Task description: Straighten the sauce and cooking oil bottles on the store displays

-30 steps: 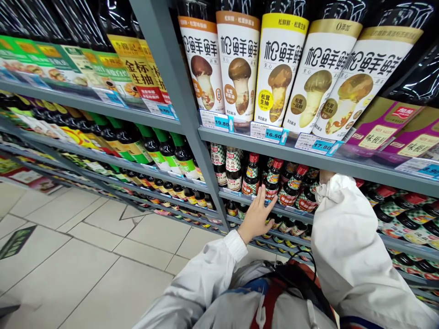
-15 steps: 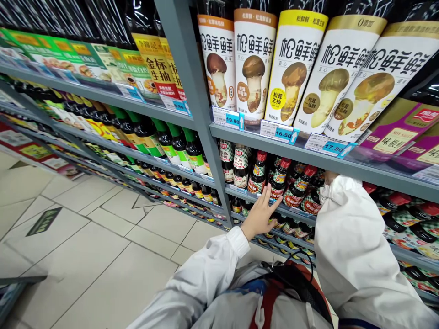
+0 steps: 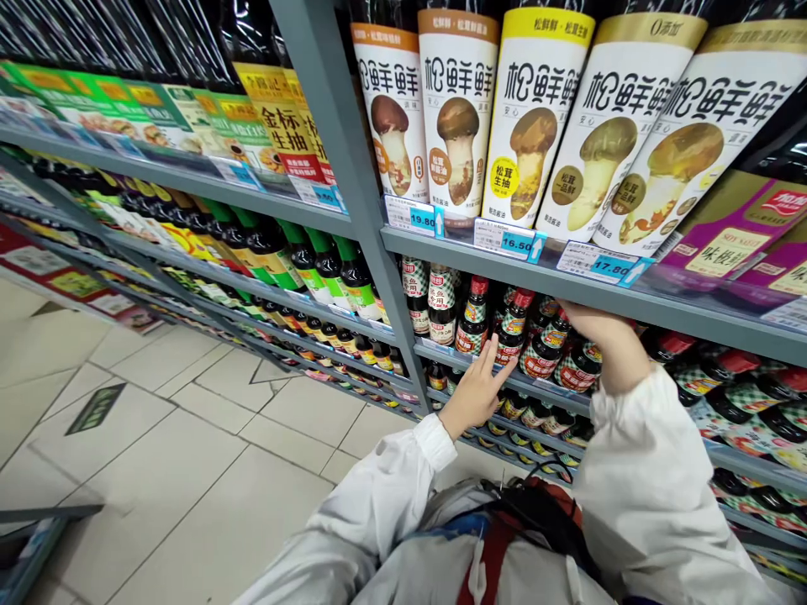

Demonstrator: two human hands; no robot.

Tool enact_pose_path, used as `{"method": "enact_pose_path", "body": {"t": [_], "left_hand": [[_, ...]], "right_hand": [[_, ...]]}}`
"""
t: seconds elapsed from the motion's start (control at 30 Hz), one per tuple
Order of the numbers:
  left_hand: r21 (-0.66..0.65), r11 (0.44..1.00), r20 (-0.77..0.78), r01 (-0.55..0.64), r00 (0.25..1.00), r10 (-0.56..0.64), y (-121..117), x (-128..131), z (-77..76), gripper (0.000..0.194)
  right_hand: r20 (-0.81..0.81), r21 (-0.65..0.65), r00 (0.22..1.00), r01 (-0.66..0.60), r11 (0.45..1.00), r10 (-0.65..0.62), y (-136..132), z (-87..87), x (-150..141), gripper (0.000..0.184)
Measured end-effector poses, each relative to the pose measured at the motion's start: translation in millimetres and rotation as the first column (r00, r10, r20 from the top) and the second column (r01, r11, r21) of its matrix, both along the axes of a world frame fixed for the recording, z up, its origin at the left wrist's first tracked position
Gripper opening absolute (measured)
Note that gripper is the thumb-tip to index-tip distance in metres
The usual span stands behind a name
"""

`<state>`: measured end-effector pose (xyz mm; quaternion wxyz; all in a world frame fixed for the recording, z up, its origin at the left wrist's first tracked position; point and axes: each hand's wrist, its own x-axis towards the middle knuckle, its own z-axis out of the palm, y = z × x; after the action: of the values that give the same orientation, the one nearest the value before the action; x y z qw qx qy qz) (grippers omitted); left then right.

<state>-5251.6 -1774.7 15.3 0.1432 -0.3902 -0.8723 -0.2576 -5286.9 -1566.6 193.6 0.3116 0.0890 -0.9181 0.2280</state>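
My left hand (image 3: 476, 393) rests with fingers stretched out against the front edge of a grey shelf (image 3: 441, 351), its fingertips touching a small red-capped sauce bottle (image 3: 508, 329). Beside that bottle stand more dark bottles with checked red labels (image 3: 472, 321). My right hand (image 3: 598, 332) reaches in under the shelf above, among the red-capped bottles at the back. Its wrist and palm show, but its fingers are hidden behind the bottles. Both arms wear white sleeves.
Tall mushroom-label bottles (image 3: 458, 109) stand on the upper shelf above price tags (image 3: 504, 239). Green-capped bottles (image 3: 319, 265) fill the bay to the left. A grey upright post (image 3: 353, 193) divides the bays. Tiled floor (image 3: 189, 470) lies to the left. A red and black bag (image 3: 523, 521) hangs at my front.
My right arm has drawn back from the shelf, so the wrist and hand now show beyond the sleeve. My left hand has stayed at the shelf edge. The view shifted slightly.
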Motion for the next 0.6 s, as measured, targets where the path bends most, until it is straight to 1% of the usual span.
{"method": "enact_pose_path", "body": {"t": [0.07, 0.1, 0.13, 0.17, 0.2, 0.23, 0.27, 0.33, 0.37, 0.43, 0.5, 0.53, 0.6], "left_hand": [[0.07, 0.997, -0.015, -0.028, 0.999, 0.029, -0.6, -1.4, 10.7, 0.076], [0.114, 0.992, -0.027, -0.05, 0.998, 0.054, 0.3, -3.6, 17.5, 0.069], [0.158, 0.984, -0.042, -0.078, 0.995, 0.085, 2.1, -6.9, 24.9, 0.063], [0.199, 0.974, -0.058, -0.109, 0.991, 0.123, 4.9, -11.3, 32.5, 0.058], [0.232, 0.962, -0.069, -0.144, 0.984, 0.164, 8.8, -16.5, 40.0, 0.053], [0.255, 0.95, -0.07, -0.182, 0.976, 0.206, 13.5, -22.2, 47.0, 0.049], [0.267, 0.937, -0.06, -0.225, 0.967, 0.249, 18.8, -27.9, 53.3, 0.045], [0.253, 0.912, -0.013, -0.323, 0.941, 0.337, 29.8, -37.6, 63.5, 0.044], [0.232, 0.897, 0.015, -0.375, 0.924, 0.383, 34.9, -41.2, 67.3, 0.046], [0.175, 0.866, 0.062, -0.468, 0.883, 0.464, 42.7, -45.6, 72.6, 0.05], [0.129, 0.85, 0.085, -0.51, 0.86, 0.503, 46.2, -47.4, 75.3, 0.05], [0.117, 0.851, 0.092, -0.511, 0.859, 0.503, 46.2, -48.0, 76.1, 0.049], [0.117, 0.864, 0.108, -0.49, 0.871, 0.48, 44.0, -49.7, 76.9, 0.047]], "right_hand": [[0.022, -0.054, 0.998, 0.052, 0.997, -0.051, -6.4, -18.7, 31.9, 0.052], [-0.006, -0.109, 0.997, 0.077, 0.991, -0.078, -12.5, -33.1, 50.9, 0.058], [-0.072, -0.196, 0.994, 0.064, 0.979, -0.08, -20.3, -50.4, 70.0, 0.06], [-0.16, -0.309, 0.984, 0.027, 0.951, -0.08, -29.6, -69.9, 87.6, 0.058], [-0.276, -0.425, 0.955, -0.021, 0.905, -0.107, -39.4, -90.7, 103.0, 0.052], [-0.355, -0.496, 0.926, -0.07, 0.866, -0.129, -49.2, -111.4, 115.5, 0.044], [-0.374, -0.516, 0.922, -0.12, 0.848, -0.097, -57.9, -130.9, 125.4, 0.039], [-0.253, -0.508, 0.964, -0.205, 0.837, 0.083, -70.1, -162.7, 138.5, 0.037], [-0.176, -0.477, 0.966, -0.252, 0.842, 0.189, -72.8, -173.8, 142.6, 0.039], [-0.069, -0.372, 0.923, -0.377, 0.848, 0.38, -71.2, -186.3, 147.5, 0.043], [-0.039, -0.241, 0.858, -0.506, 0.829, 0.512, -62.1, -188.8, 148.1, 0.046], [-0.032, -0.193, 0.835, -0.545, 0.816, 0.55, -55.8, -187.8, 146.9, 0.048], [-0.026, -0.163, 0.821, -0.567, 0.807, 0.571, -41.6, -184.0, 142.1, 0.048]]}}
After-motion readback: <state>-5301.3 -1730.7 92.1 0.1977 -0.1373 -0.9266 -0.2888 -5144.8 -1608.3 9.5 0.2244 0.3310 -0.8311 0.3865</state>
